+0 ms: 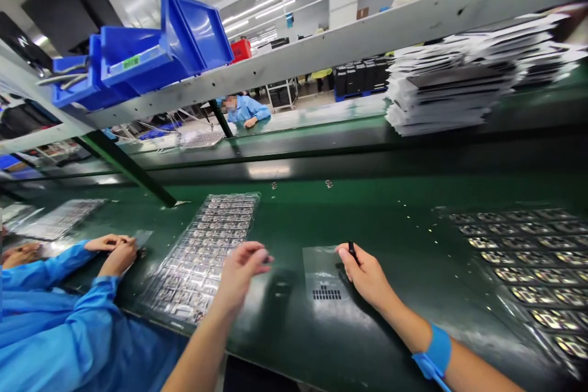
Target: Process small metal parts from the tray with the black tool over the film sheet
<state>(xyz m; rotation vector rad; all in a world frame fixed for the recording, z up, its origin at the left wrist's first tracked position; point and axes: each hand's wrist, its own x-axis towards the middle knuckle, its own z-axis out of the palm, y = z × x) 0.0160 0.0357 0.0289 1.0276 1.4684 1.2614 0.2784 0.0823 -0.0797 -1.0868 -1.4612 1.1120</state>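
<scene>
My right hand [365, 274] rests on the green mat and pinches a thin black tool [352, 250]; its tip stands upright above the fingers. Just left of it lies a small clear plastic sheet [324, 278] with rows of tiny dark parts. My left hand [242, 272] hovers over the right edge of a clear tray [202, 254] full of small components. Its fingers are curled together and slightly blurred, and I cannot make out anything in them.
A second clear tray [533, 263] of components lies at the right. A co-worker in a blue sleeve [59, 294] works at my left with hands [114, 251] on a small sheet. Stacked trays [459, 86] sit behind; blue bins [151, 55] hang on the shelf.
</scene>
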